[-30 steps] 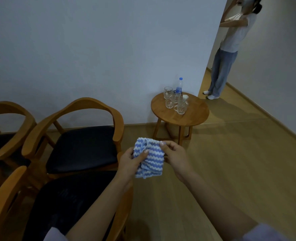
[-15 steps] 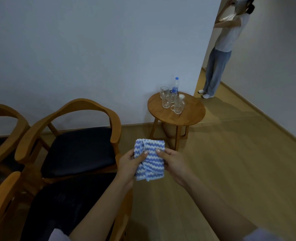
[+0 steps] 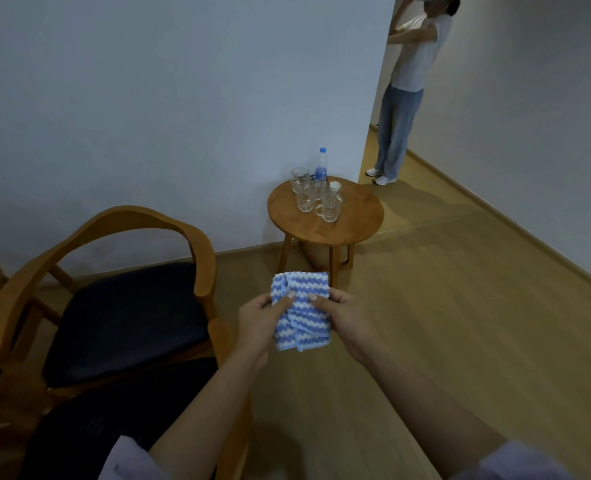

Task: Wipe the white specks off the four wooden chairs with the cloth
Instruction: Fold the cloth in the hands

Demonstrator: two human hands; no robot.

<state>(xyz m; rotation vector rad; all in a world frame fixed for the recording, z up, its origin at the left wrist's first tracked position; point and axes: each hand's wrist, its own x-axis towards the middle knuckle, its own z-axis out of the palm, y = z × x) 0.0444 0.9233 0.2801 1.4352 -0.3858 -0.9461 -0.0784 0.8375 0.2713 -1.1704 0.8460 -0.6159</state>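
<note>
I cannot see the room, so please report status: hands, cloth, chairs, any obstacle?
Left hand and right hand both grip folded striped cloth, off the chairs. Nearest chair not yet touched. Nothing in the way.

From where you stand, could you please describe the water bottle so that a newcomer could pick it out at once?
Look for the small round wooden table by the corner of the white wall, right of the wooden chairs. On its far side, nearest the wall, the water bottle stands upright behind a cluster of clear glass mugs. It alone is tall and slim, with a blue cap and label.
</note>
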